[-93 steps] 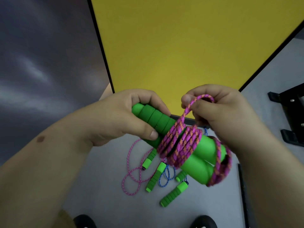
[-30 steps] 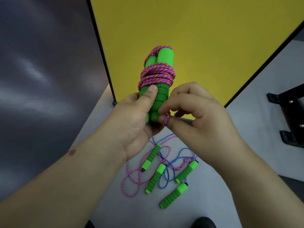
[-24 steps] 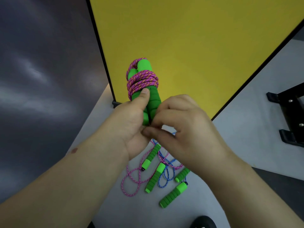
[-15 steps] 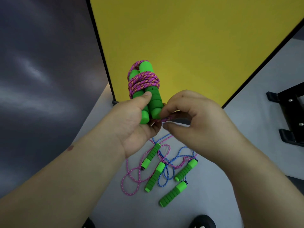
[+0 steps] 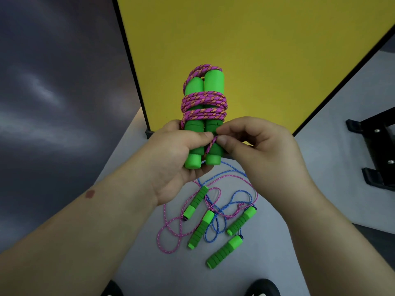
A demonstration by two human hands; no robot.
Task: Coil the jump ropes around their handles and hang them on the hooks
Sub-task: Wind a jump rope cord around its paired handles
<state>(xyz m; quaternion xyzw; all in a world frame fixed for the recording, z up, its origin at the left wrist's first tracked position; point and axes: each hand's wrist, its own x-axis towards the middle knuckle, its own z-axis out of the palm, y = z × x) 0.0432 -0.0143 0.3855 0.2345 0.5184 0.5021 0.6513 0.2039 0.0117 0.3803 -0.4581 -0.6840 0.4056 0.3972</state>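
Raised since before, the left hand [image 5: 177, 154] grips the coiled handles [image 5: 203, 124]; the right hand [image 5: 260, 150] pinches the rope end [image 5: 210, 144] above loose ropes [image 5: 213, 214].

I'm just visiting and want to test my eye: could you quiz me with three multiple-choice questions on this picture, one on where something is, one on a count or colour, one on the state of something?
1. Where are the loose jump ropes?
A. On the floor below the hands
B. On a hook
C. On the yellow panel

2. How many green handles lie on the floor?
A. Two
B. Four
C. Six

3. What state is the held rope in?
A. Uncoiled
B. Knotted into a ball
C. Coiled around its two handles

Answers:
1 A: the loose ropes lie tangled on the grey floor.
2 B: four floor handles show.
3 C: the purple cord wraps the held handles in the left hand, while the right hand pinches the cord's end.
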